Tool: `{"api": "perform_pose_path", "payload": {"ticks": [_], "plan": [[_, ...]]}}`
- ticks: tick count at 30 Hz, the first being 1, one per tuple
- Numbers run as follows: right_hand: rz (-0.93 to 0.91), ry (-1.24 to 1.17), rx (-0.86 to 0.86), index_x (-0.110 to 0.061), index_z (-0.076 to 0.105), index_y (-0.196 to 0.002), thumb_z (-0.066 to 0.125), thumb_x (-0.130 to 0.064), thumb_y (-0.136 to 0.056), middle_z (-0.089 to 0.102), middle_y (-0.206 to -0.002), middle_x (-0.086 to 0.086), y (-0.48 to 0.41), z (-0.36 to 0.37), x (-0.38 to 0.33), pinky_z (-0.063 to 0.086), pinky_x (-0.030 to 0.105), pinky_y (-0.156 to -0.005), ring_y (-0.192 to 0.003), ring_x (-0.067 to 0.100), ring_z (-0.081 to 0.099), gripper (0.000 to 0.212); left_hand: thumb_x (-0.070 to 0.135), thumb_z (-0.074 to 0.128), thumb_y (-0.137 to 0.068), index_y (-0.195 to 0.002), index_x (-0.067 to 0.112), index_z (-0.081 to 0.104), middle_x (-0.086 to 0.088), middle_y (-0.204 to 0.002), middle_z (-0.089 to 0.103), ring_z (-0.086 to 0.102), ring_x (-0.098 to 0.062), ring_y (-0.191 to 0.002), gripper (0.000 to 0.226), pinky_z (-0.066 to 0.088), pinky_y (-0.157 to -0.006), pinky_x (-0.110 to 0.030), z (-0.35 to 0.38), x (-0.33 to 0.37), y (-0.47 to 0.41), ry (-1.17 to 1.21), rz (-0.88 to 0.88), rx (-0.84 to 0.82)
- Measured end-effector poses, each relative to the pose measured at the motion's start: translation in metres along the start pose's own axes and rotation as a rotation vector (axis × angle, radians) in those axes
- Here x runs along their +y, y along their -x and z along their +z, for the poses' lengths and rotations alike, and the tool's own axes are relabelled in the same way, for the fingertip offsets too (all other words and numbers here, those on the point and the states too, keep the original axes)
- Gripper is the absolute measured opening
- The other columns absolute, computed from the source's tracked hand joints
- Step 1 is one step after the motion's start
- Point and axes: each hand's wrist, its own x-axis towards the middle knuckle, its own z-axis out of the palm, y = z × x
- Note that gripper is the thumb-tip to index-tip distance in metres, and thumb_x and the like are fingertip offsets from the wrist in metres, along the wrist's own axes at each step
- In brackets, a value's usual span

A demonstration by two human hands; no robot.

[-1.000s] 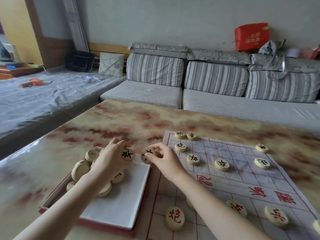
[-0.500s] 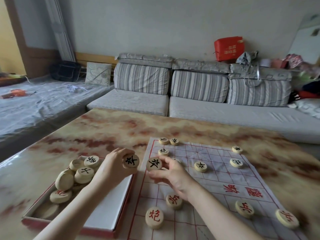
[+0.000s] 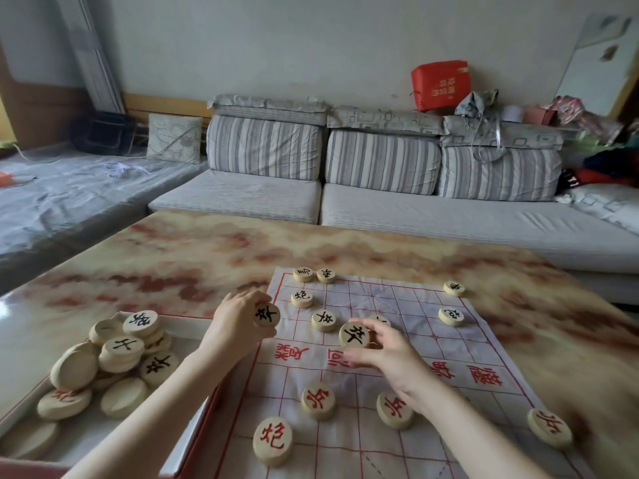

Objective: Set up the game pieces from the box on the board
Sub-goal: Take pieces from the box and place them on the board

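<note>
While both hands hover over the cloth board, notes as follows.

Left hand (image 3: 238,326): curled closed around a black-marked disc (image 3: 267,314), face toward the camera, at the board's left edge, centre of frame.

Right hand (image 3: 387,354): fingers pinched on a second black disc (image 3: 354,335), held over the black side's pawn row, just right of a pawn (image 3: 324,320) already laid down.

Board (image 3: 397,305): thin printed cloth, creased, spread on the marbled worktop (image 3: 179,257); black pieces sit toward the top of it, red ones toward the bottom of the frame.

Box (image 3: 193,328): shallow tray at lower left of frame, a loose heap of pieces (image 3: 117,361) inside, several face down.

Handling: discs look like light, stiff wood with smooth flat faces; likely hard to break, apt to roll if dropped on edge.

Grip: best taken across the rim between thumb and fingertips, face up so the character reads.

Caution: cloth probably slides or wrinkles under a dragged piece; set down from above rather than pushing.

Progress: roughly a third placed, by my estimate.
</note>
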Motion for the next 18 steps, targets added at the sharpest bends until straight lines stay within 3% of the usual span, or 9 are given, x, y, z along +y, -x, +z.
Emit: {"api": "perform_pose_path", "payload": {"ticks": [3, 7, 10, 14, 18], "plan": [[-0.021, 0.058, -0.004, -0.033, 0.060, -0.104, 0.078, -0.008, -0.068, 0.060, -0.106, -0.014, -0.001, -0.008, 0.004, 0.045, 0.008, -0.076, -0.095, -0.006, 0.056, 0.048, 0.029, 0.076, -0.066, -0.116, 0.021, 0.059, 0.001, -0.119, 0.061, 0.047, -0.023, -0.113, 0.053, 0.036, -0.091, -0.030, 0.013, -0.001, -0.022, -0.132, -0.018, -0.050], [-0.045, 0.026, 0.019, -0.027, 0.062, -0.108, 0.077, -0.009, -0.069, 0.066, -0.110, 0.003, -0.003, -0.016, 0.010, 0.052, 0.021, -0.080, -0.095, 0.013, 0.065, 0.046, 0.035, 0.074, -0.068, -0.117, 0.023, 0.057, 0.001, -0.121, 0.060, 0.047, -0.022, -0.118, 0.053, 0.034, -0.093, -0.032, 0.029, -0.007, -0.042, -0.260, -0.035, -0.088], [-0.067, -0.016, 0.014, -0.021, 0.061, -0.110, 0.074, -0.006, -0.073, 0.068, -0.104, 0.010, 0.000, -0.023, 0.008, 0.054, 0.025, -0.070, -0.081, 0.017, 0.069, 0.042, 0.039, 0.072, -0.070, -0.113, 0.021, 0.060, -0.004, -0.114, 0.064, 0.053, -0.025, -0.111, 0.047, 0.036, -0.086, -0.031, 0.037, -0.013, -0.047, -0.288, -0.067, -0.124], [-0.077, 0.074, 0.083, -0.025, 0.062, -0.108, 0.075, -0.018, -0.073, 0.069, -0.101, -0.001, 0.002, -0.036, 0.007, 0.052, 0.019, -0.068, -0.082, 0.012, 0.066, 0.039, 0.042, 0.072, -0.070, -0.121, 0.020, 0.057, -0.008, -0.121, 0.063, 0.052, -0.028, -0.115, 0.057, 0.038, -0.091, -0.033, 0.036, -0.018, -0.045, -0.240, -0.112, -0.147], [-0.081, 0.284, 0.291, -0.029, 0.061, -0.098, 0.077, -0.030, -0.071, 0.065, -0.094, -0.015, -0.005, -0.066, 0.010, 0.041, 0.012, -0.067, -0.085, -0.003, 0.058, 0.032, 0.040, 0.069, -0.075, -0.126, 0.020, 0.053, -0.004, -0.137, 0.051, 0.042, -0.027, -0.126, 0.057, 0.033, -0.103, -0.037, 0.029, -0.003, -0.038, -0.221, -0.057, -0.064]]}}
